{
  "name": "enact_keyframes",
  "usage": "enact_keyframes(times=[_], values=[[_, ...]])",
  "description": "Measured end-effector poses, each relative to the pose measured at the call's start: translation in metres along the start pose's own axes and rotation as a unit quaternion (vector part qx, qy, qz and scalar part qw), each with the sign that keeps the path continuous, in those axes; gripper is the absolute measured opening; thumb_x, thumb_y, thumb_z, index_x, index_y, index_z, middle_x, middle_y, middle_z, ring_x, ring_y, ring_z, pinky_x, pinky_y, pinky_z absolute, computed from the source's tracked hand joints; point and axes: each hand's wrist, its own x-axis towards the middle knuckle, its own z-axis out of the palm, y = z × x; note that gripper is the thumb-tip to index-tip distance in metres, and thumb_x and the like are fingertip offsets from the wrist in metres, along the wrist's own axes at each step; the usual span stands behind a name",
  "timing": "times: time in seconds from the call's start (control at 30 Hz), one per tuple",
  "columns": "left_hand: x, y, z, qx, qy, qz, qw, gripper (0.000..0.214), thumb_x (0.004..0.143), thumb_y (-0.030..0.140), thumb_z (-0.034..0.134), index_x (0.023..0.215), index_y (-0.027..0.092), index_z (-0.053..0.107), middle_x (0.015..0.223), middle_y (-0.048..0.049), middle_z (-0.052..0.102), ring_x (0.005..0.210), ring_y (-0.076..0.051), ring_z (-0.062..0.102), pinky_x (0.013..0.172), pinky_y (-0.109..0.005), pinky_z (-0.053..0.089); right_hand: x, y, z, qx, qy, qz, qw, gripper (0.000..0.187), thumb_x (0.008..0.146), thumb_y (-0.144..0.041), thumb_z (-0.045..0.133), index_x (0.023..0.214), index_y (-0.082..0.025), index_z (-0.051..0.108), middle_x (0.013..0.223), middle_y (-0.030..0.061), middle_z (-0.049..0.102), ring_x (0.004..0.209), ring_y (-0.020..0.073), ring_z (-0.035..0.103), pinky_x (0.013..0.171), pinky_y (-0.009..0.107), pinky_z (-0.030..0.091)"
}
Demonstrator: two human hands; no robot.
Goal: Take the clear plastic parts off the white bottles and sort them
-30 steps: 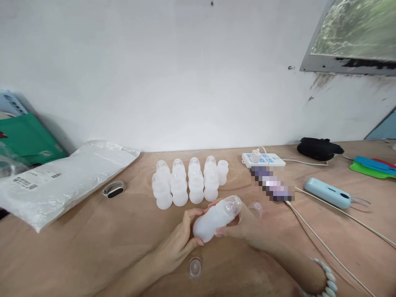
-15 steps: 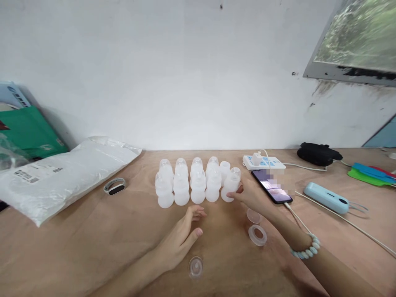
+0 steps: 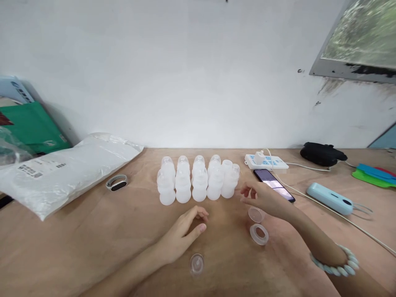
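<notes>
Two rows of frosted white baby bottles stand close together mid-table, most under clear domed caps. The front bottle at the right end is beside my right hand, which hovers just off it with curled fingers apart and nothing in them. A clear disc lies below that hand, and a translucent collar ring lies nearer me. My left hand rests in front of the bottles, thumb and fingers apart, holding nothing. Near its wrist lies a small clear bottle nipple.
Behind my right hand are a phone and a white power strip with cables. A blue power bank and black case lie farther right. To the left are a fitness band and a white plastic parcel.
My right hand has let go of the right-end front bottle and drawn back to the right. That bottle now stands closer against the others. My left hand has barely moved.
</notes>
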Motion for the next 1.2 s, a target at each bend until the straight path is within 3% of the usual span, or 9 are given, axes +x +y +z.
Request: enact_keyframes(times=[0.1, 0.23, 0.3, 0.37, 0.5, 0.67, 0.83, 1.0, 1.2], values=[[0.003, 0.006, -0.009, 0.001, -0.084, 0.014, 0.996, 0.053, 0.082, 0.072, 0.06, 0.106, 0.024, 0.061, 0.098, -0.0038, 0.066, 0.095, -0.024, 0.056, 0.089, -0.037, 0.042, -0.024, -0.003, -0.009, -0.054, -0.035, -0.026, 0.998, 0.018, 0.064, -0.02, 0.073, 0.08, -0.023, 0.066, 0.09, 0.0033, 0.065, 0.082, 0.0239, 0.06, 0.067, 0.033, 0.046], [0.008, 0.022, -0.021, 0.078, -0.207, 0.039, 0.974, 0.065, 0.052, 0.079, 0.078, 0.088, 0.026, 0.067, 0.095, -0.0018, 0.067, 0.091, -0.025, 0.054, 0.089, -0.038, 0.04, -0.049, 0.001, -0.004, -0.203, -0.055, -0.1, 0.972, 0.029, 0.058, -0.014, 0.078, 0.083, -0.025, 0.066, 0.098, 0.0051, 0.058, 0.087, 0.0272, 0.057, 0.068, 0.036, 0.047], [0.009, 0.028, -0.025, 0.094, -0.234, 0.046, 0.967, 0.065, 0.049, 0.08, 0.078, 0.085, 0.027, 0.068, 0.099, -0.0021, 0.067, 0.095, -0.027, 0.054, 0.091, -0.039, 0.039, -0.055, 0.005, 0.002, -0.251, -0.052, -0.117, 0.96, 0.031, 0.055, -0.015, 0.083, 0.078, -0.024, 0.065, 0.096, 0.0061, 0.058, 0.084, 0.0281, 0.057, 0.066, 0.038, 0.047], [0.009, 0.03, -0.027, 0.097, -0.247, 0.05, 0.963, 0.056, 0.055, 0.076, 0.079, 0.081, 0.027, 0.069, 0.1, -0.0016, 0.067, 0.098, -0.027, 0.056, 0.092, -0.039, 0.039, -0.058, 0.006, 0.007, -0.28, -0.043, -0.135, 0.95, 0.032, 0.053, -0.011, 0.084, 0.074, -0.023, 0.063, 0.093, 0.0068, 0.058, 0.083, 0.0288, 0.057, 0.065, 0.038, 0.047], [0.006, 0.024, -0.02, 0.107, -0.21, 0.04, 0.971, 0.033, 0.072, 0.052, 0.083, 0.08, 0.025, 0.067, 0.095, 0.0015, 0.067, 0.098, -0.024, 0.059, 0.101, -0.041, 0.034, -0.057, -0.005, 0.011, -0.306, -0.013, -0.166, 0.937, 0.024, 0.061, -0.008, 0.078, 0.076, -0.02, 0.064, 0.095, 0.0096, 0.061, 0.084, 0.0297, 0.057, 0.069, 0.041, 0.047], [0.007, 0.013, -0.005, 0.147, -0.053, -0.016, 0.988, 0.03, 0.075, 0.033, 0.083, 0.092, 0.023, 0.06, 0.103, -0.0012, 0.063, 0.101, -0.025, 0.055, 0.093, -0.039, 0.038, -0.045, -0.032, 0.027, -0.279, -0.018, -0.233, 0.931, 0.017, 0.077, -0.006, 0.065, 0.089, -0.017, 0.066, 0.1, 0.0101, 0.065, 0.093, 0.0298, 0.057, 0.078, 0.043, 0.045], [0.006, 0.008, -0.001, 0.151, -0.027, -0.013, 0.988, 0.051, 0.067, 0.038, 0.089, 0.102, 0.024, 0.056, 0.108, -0.0023, 0.062, 0.097, -0.026, 0.053, 0.088, -0.039, 0.04, -0.031, -0.05, 0.053, -0.259, -0.04, -0.28, 0.923, 0.015, 0.079, -0.01, 0.071, 0.092, -0.016, 0.065, 0.098, 0.0095, 0.066, 0.094, 0.028, 0.057, 0.08, 0.04, 0.044], [0.006, 0.007, -0.002, 0.143, -0.026, -0.01, 0.989, 0.058, 0.064, 0.045, 0.09, 0.104, 0.023, 0.054, 0.107, -0.003, 0.061, 0.096, -0.026, 0.053, 0.086, -0.039, 0.042, -0.031, -0.058, 0.064, -0.201, -0.028, -0.295, 0.934, 0.032, 0.079, -0.03, 0.08, 0.102, -0.016, 0.064, 0.105, 0.0099, 0.065, 0.095, 0.0277, 0.057, 0.081, 0.041, 0.043], [0.007, 0.006, -0.003, 0.146, -0.037, 0.022, 0.988, 0.066, 0.066, 0.06, 0.083, 0.112, 0.023, 0.053, 0.112, -0.0057, 0.059, 0.098, -0.027, 0.054, 0.088, -0.04, 0.041, -0.039, -0.068, 0.084, -0.15, -0.068, -0.304, 0.938, 0.005, 0.094, -0.023, 0.064, 0.092, -0.018, 0.064, 0.103, 0.008, 0.068, 0.096, 0.0244, 0.057, 0.084, 0.039, 0.04]])
